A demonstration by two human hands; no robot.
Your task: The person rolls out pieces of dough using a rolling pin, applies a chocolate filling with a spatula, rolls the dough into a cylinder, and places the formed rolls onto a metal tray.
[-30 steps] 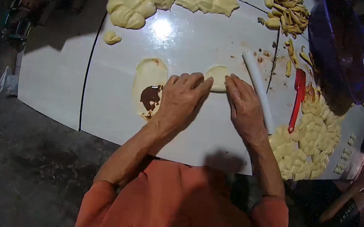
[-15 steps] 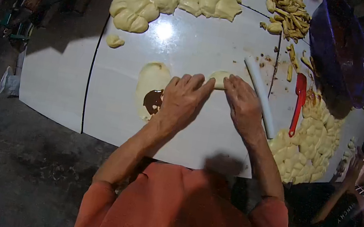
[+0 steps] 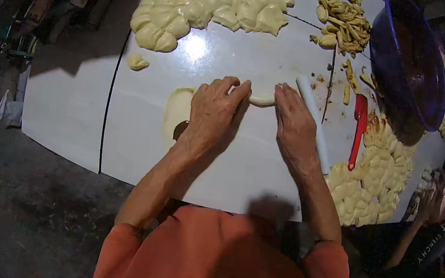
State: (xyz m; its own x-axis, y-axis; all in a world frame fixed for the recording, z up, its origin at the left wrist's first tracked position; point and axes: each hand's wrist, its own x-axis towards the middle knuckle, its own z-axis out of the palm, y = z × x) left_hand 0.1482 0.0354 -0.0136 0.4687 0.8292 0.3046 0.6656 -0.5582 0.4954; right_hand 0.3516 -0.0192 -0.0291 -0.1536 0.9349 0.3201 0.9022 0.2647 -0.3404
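Note:
My left hand (image 3: 215, 111) and my right hand (image 3: 295, 125) grip the two ends of a small pale dough roll (image 3: 261, 99) on the white table (image 3: 228, 172), fingers curled on it. A flat dough oval (image 3: 176, 106) lies just left of my left hand, partly under it, with dark brown filling (image 3: 179, 130) mostly hidden. A white rolling pin (image 3: 318, 128) lies slanted just right of my right hand, and a red long-handled tool (image 3: 358, 135) lies beyond it.
Dough mounds (image 3: 159, 22) lie at the back left, twisted yellowish strips (image 3: 347, 24) at the back right beside a purple basin (image 3: 411, 64). Many dough pieces (image 3: 366, 192) cover the right front. A co-worker's hand (image 3: 432, 195) is at the table's right end.
Both my hands have moved slightly up the table, and the dough between them looks narrower, more rolled up. More of the filling is hidden. The co-worker's arm has moved up to the table.

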